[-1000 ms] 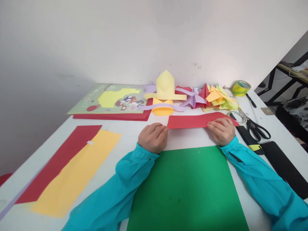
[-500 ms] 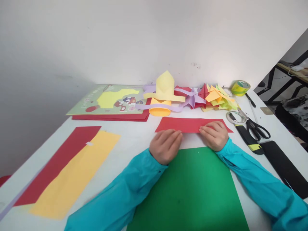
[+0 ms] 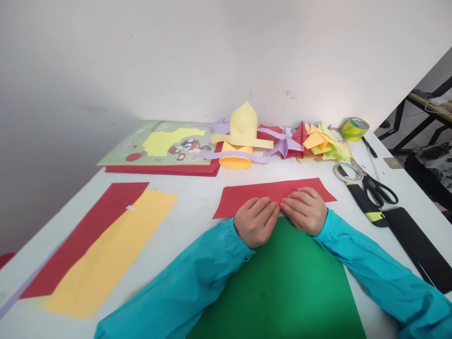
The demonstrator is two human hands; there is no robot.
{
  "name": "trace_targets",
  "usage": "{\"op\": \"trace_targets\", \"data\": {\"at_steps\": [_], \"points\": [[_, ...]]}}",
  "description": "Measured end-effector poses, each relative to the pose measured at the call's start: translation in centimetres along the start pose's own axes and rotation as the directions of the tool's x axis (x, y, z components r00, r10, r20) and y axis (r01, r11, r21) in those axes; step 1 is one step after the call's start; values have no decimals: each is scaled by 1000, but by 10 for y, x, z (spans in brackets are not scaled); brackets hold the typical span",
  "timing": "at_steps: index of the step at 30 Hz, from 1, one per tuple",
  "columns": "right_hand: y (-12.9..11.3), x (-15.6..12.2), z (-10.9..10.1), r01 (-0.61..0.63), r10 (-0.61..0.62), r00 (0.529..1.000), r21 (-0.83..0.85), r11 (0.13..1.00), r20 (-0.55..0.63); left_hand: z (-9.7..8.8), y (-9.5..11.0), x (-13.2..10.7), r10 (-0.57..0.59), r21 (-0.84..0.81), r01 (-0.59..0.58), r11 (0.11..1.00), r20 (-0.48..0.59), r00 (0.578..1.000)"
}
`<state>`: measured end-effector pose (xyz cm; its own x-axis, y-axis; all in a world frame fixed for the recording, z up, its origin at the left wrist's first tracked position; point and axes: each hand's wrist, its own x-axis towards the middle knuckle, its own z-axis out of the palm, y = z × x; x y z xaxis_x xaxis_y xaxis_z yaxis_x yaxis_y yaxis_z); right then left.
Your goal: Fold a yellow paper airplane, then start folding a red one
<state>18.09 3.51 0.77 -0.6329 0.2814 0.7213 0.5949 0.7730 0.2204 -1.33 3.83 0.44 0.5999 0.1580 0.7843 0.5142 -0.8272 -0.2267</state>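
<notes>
A strip of red paper (image 3: pixel 247 194) lies across the far end of a green sheet (image 3: pixel 282 282), tilted so its right end is farther away. My left hand (image 3: pixel 257 221) pinches the near edge of the strip around its middle. Close beside it, my right hand (image 3: pixel 305 210) pinches the same edge, the fingertips of both hands almost meeting. The thumbs and the pinched edge are hidden behind the curled fingers.
Dark red and yellow paper pieces (image 3: pixel 116 254) lie at left. Behind stand a picture book (image 3: pixel 130 146), a yellow paper shape (image 3: pixel 244 123) and folded paper stars (image 3: pixel 318 137). Tape (image 3: pixel 355 129), scissors (image 3: pixel 379 189) and a black flat object (image 3: pixel 416 245) are at right.
My hands have come together at the middle of the red strip's near edge. The strip has moved slightly toward me and turned, its left end now nearer.
</notes>
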Motion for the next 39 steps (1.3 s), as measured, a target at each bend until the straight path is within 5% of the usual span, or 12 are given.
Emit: {"op": "trace_targets", "data": {"at_steps": [10, 20, 33, 39], "points": [[3, -4, 1, -6, 6, 1000, -27, 1000, 0, 2, -6, -4, -5, -3, 5, 1000, -1, 1000], [41, -25, -6, -72, 62, 996, -171, 983, -62, -5, -33, -16, -50, 95, 55, 994, -46, 998], [66, -39, -13, -86, 75, 996, -262, 961, -52, -5, -41, -20, -52, 117, 60, 991, -70, 996], [72, -46, -15, -204, 189, 979, -285, 937, -79, -5, -42, -21, -73, 136, 83, 987, -79, 994]]}}
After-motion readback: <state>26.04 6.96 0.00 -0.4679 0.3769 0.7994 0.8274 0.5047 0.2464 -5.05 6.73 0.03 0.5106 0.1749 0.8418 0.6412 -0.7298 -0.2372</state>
